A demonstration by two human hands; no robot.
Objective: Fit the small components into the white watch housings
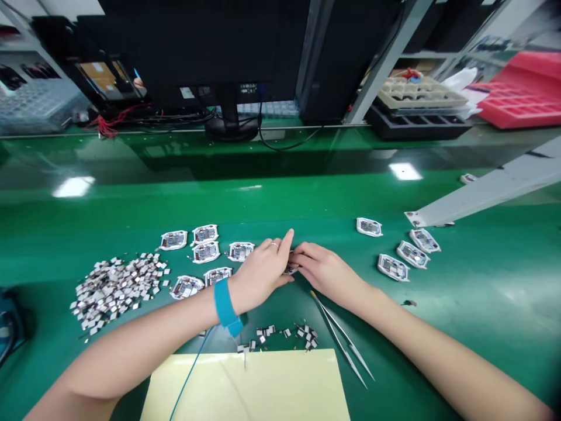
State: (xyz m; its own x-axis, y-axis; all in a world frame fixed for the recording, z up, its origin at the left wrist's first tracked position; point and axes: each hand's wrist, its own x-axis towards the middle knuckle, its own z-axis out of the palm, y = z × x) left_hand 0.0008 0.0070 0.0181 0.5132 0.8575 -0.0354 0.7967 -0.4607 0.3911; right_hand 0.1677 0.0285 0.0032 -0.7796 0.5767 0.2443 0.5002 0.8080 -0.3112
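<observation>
My right hand (328, 273) is closed at the fingertips on a small component (290, 269), which sits between my two hands above the green bench mat (482, 292). My fingers hide most of it, so I cannot confirm its exact type. My left hand (259, 276) is pressed close against the component from the other side, with the index finger extended upward; I cannot tell whether that hand has actual hold of it. A ring (274, 245) sits on one left finger, and a blue wrist strap (225, 307) circles my left wrist, its blue cord (193, 371) running down across a pale yellow sheet (245, 386). Steel tweezers (342, 338) lie on the mat just below my right hand, not held. To the left of my hands is a loose group of white-rimmed circuit modules (205, 251), with a heap of small metallic squares (116, 289) beyond them. A smaller scatter of squares (280, 336) lies just below my hands. Four more modules (412, 252) lie well apart on the right.
</observation>
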